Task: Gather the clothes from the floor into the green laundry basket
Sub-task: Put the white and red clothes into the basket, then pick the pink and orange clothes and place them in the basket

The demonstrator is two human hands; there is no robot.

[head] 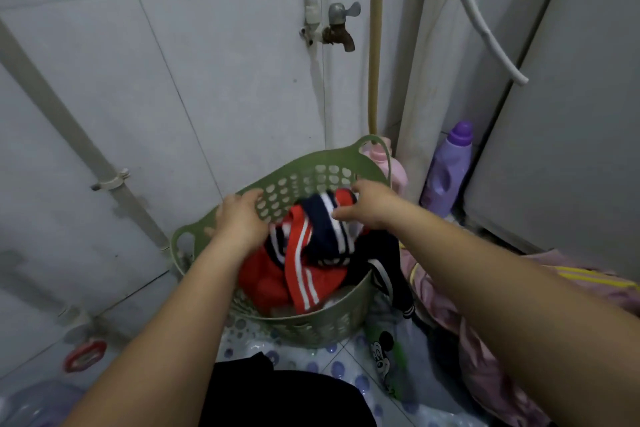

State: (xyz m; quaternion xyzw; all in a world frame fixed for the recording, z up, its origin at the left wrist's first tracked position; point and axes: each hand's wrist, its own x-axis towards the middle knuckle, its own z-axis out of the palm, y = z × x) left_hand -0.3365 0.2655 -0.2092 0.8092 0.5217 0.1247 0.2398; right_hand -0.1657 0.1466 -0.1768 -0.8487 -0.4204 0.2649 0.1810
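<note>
The green laundry basket [311, 326] stands on the floor against the tiled wall, tilted toward me. Inside lies a red garment with white stripes [304, 281]. My left hand [239, 215] sits at the basket's far-left rim, fingers curled over the red garment's edge. My right hand [370, 204] grips a navy and white striped piece [329, 229] at the top of the pile. A dark garment [384, 270] hangs over the basket's right rim. Pink cloth with yellow stripes [485, 340] lies on the floor to the right.
A tap [341, 28] and pipes run down the wall above the basket. A purple bottle [446, 170] and a pink bottle [394, 170] stand in the corner beside a white appliance [561, 156]. A cartoon-print cloth [384, 357] and a black cloth [277, 395] lie in front.
</note>
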